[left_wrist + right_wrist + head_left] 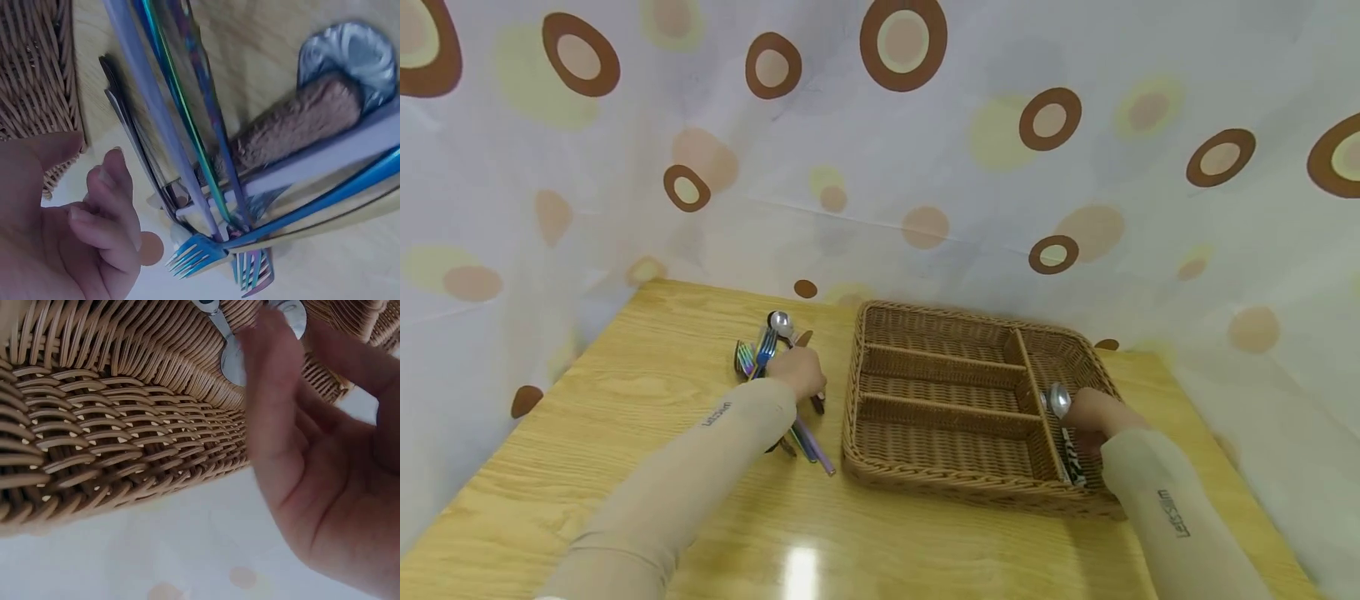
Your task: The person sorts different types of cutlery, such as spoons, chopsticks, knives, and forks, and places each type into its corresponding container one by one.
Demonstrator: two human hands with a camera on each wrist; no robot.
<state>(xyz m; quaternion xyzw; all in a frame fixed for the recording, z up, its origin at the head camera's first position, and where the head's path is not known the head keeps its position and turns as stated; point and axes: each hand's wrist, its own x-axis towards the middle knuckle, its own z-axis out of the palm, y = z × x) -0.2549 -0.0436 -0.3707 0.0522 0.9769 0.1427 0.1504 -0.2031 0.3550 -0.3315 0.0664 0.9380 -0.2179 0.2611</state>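
Plainly, the dotted sheet (850, 150) backs the worktop (865, 550), which carries a wicker cutlery tray (955, 479). Left of the tray is a cutlery pile (272, 139), seemingly bunched so one hand can reach it all. The left hand (797, 372) is there, fingers loosely curled, thumb apart, holding nothing visible, perhaps spread to take a handle. The right hand (1093, 414) is inside the tray's right-hand compartment, fingers bent beside a silver spoon (1060, 400); they hide their own tips, so I cannot tell whether they pinch it. A zebra-patterned handle (1072, 460) lies lengthwise there, probably because that compartment is narrow. Left of the tray, a blue fork (767, 346) tops the pile.
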